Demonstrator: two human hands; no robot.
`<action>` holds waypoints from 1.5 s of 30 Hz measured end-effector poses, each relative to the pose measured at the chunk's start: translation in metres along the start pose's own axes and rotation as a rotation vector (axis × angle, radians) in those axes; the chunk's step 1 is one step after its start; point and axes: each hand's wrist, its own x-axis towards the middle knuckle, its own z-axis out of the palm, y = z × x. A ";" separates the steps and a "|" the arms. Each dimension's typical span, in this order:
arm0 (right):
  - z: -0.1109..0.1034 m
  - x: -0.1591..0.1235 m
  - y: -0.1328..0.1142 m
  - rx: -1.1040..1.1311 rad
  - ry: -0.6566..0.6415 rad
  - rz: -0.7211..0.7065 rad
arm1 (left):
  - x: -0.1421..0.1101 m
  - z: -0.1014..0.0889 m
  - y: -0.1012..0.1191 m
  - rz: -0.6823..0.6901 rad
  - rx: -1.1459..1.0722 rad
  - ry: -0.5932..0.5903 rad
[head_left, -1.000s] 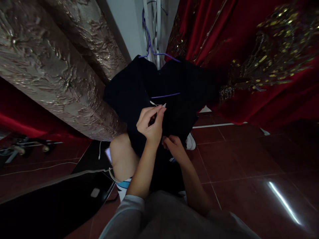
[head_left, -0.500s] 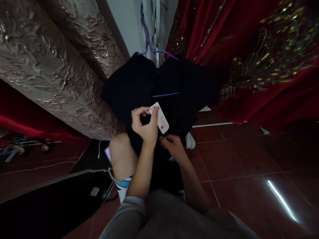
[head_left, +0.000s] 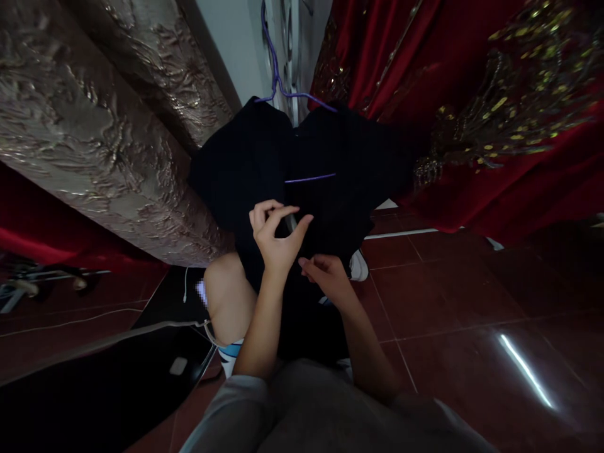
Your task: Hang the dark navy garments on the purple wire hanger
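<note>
A dark garment [head_left: 245, 163] hangs in front of me on a purple hanger [head_left: 278, 82]. My left hand [head_left: 276, 239] is raised against its front. The thumb and curled fingers are pinched loosely round a white tag [head_left: 293, 221], of which only a thin edge shows. My right hand [head_left: 326, 277] sits just below and to the right, with its fingers closed on the garment's dark cloth. My bare knee [head_left: 226, 296] shows under the left forearm.
Gold brocade fabric [head_left: 94, 126] hangs at the left and a red gown with gold sequins [head_left: 495, 113] at the right. Below is a red tiled floor [head_left: 448, 302], with a black flat device and white cable [head_left: 117, 371] at lower left and a white shoe [head_left: 361, 267].
The tag, face-on in my left hand half a second ago, has turned edge-on and is mostly hidden. My left fingers have loosened a little. The right hand has stayed put.
</note>
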 end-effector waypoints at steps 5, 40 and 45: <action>-0.001 0.000 0.002 0.028 -0.019 -0.046 | -0.057 -0.021 -0.014 -0.255 -0.178 0.127; 0.001 0.077 -0.168 -0.034 0.126 -0.676 | 0.120 -0.011 0.030 0.322 -0.169 -0.232; 0.009 0.091 -0.102 -0.219 0.202 -0.553 | 0.133 -0.041 -0.014 0.067 -0.207 -0.112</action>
